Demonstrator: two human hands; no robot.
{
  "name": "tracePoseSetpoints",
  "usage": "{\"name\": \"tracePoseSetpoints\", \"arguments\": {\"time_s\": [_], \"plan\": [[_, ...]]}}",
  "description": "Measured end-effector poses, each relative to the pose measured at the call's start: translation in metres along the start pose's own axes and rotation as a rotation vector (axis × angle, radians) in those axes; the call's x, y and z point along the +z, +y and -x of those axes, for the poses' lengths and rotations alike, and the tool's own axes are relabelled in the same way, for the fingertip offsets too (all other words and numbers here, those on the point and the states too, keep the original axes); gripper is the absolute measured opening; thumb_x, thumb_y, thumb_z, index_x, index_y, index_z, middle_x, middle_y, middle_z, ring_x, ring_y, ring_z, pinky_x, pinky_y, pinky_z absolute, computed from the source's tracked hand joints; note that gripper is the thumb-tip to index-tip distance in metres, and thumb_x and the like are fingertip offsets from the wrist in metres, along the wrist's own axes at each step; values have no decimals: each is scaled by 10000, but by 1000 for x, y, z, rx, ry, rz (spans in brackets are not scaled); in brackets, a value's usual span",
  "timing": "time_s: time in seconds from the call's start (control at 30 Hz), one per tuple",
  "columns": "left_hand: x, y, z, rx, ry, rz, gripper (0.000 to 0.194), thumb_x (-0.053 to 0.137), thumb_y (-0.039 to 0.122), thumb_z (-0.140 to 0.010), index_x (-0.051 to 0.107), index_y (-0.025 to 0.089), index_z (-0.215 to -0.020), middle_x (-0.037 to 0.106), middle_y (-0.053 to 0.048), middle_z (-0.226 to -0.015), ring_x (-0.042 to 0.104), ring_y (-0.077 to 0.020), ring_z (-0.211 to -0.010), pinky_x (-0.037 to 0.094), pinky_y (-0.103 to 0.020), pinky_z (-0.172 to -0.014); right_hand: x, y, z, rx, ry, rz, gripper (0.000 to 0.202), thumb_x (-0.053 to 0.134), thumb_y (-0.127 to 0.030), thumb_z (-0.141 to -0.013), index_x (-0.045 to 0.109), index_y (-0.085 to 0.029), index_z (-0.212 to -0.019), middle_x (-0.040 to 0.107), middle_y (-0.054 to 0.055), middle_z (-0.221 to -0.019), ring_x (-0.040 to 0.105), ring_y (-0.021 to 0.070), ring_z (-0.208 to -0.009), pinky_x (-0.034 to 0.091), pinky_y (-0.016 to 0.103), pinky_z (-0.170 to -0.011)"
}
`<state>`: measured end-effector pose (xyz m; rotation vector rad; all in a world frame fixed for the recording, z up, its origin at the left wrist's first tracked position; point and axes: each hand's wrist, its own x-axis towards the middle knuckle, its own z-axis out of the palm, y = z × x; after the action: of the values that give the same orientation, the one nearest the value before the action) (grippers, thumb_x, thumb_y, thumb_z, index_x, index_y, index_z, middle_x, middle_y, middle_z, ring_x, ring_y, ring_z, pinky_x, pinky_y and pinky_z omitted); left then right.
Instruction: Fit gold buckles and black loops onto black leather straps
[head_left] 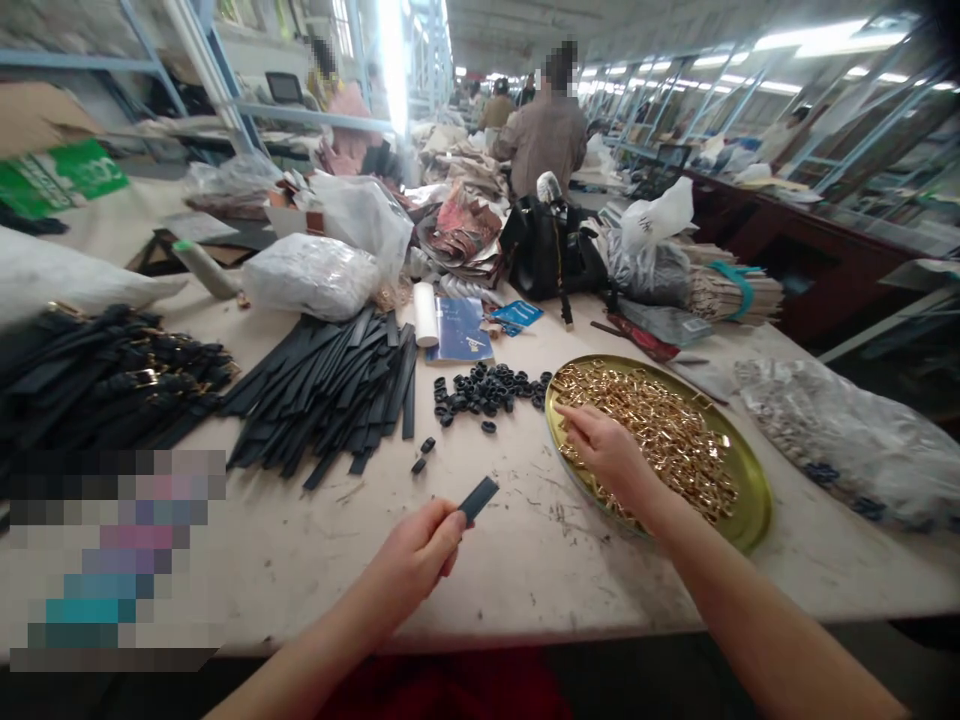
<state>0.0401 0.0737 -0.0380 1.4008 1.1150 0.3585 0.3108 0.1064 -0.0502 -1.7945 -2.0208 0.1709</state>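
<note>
My left hand [421, 548] is closed around a short dark strap [478, 498], whose flat end sticks out past the thumb above the table. My right hand [606, 452] is over the left part of a round gold-coloured tray [756, 515], fingertips drawn together near its rim. Whatever sits between those fingertips is too small to make out. Many small gold metal buckles [682, 435] are heaped in the tray. Left of it lies a cluster of small black strap loops [491, 385], with a few stray ones closer to me. A pile of dark straps [330, 385] spreads further left.
Straps with gold hardware [142, 375] are bunched at the far left. Behind stand a wrapped plastic bundle [311, 272], a white roll [425, 315], a blue booklet [461, 330] and a black bag [553, 245]. A clear plastic bag [862, 420] lies right. A person [546, 130] is further back.
</note>
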Motion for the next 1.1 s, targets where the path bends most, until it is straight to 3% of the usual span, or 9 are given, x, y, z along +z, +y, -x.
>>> {"name": "tracePoseSetpoints", "arguments": {"time_s": [0.2, 0.27, 0.43, 0.53, 0.63, 0.77, 0.83, 0.93, 1.1], "plan": [[7, 11, 12, 217, 193, -146, 206, 466, 361, -780, 538, 169, -790, 489, 45, -619, 433, -99, -581, 323, -208, -534, 8, -107, 49, 48, -197, -694, 147, 485, -246, -808, 573, -199, -916, 551, -26, -646, 488, 112, -583, 386, 238, -553], [8, 9, 22, 212, 199, -174, 185, 476, 340, -766, 534, 166, -741, 485, 49, -602, 423, -98, -563, 311, -210, -519, 12, -126, 63, 119, -275, -914, 137, 483, -273, -810, 554, -198, -900, 499, -45, -600, 449, 97, -541, 363, 230, -520], [10, 0, 48, 219, 254, -264, 149, 461, 283, -754, 496, 171, -662, 496, 46, -586, 432, -102, -554, 307, -217, -527, 17, -143, 88, 283, -546, -1479, 380, 565, -262, -753, 484, -219, -1121, 518, -28, -728, 468, 85, -592, 399, 230, -559], [12, -3, 57, 215, 286, -331, 151, 456, 285, -760, 501, 171, -671, 513, 35, -596, 446, -113, -562, 300, -227, -533, 20, -148, 98, 254, -454, -1435, 456, 616, -246, -719, 462, -241, -1148, 537, -42, -709, 484, 91, -606, 403, 236, -576], [12, -6, 65, 219, 237, -341, 205, 450, 347, -777, 524, 170, -705, 525, 26, -607, 454, -123, -568, 294, -232, -522, 26, -150, 105, 264, -254, -1271, 222, 611, -318, -733, 577, -198, -917, 539, -45, -612, 473, 92, -544, 386, 236, -529], [8, -13, 79, 235, 183, -306, 329, 328, 406, -847, 556, 172, -804, 522, 23, -639, 464, -128, -607, 315, -233, -557, 32, -151, 109, 507, -41, -1444, 208, 704, -324, -643, 619, -189, -777, 565, -42, -602, 495, 83, -534, 418, 223, -527], [5, -18, 86, 221, 138, -314, 331, 313, 396, -859, 564, 181, -834, 524, 24, -653, 470, -127, -623, 322, -231, -577, 34, -154, 110, 698, -36, -1643, 258, 752, -293, -585, 633, -200, -794, 585, -42, -649, 506, 66, -536, 438, 202, -528], [3, -23, 91, 214, 84, -350, 312, 324, 386, -860, 562, 191, -808, 534, 25, -664, 481, -125, -633, 322, -228, -588, 40, -164, 113, 873, -166, -1855, 293, 785, -268, -536, 651, -192, -784, 582, -44, -655, 480, 40, -493, 426, 169, -481], [11, -23, 85, 182, 95, -336, 225, 355, 321, -845, 534, 187, -822, 567, 7, -717, 497, -135, -666, 337, -235, -609, 51, -181, 124, 711, -123, -1726, 220, 721, -334, -631, 648, -187, -778, 621, -26, -702, 517, 79, -576, 442, 206, -559]]}}
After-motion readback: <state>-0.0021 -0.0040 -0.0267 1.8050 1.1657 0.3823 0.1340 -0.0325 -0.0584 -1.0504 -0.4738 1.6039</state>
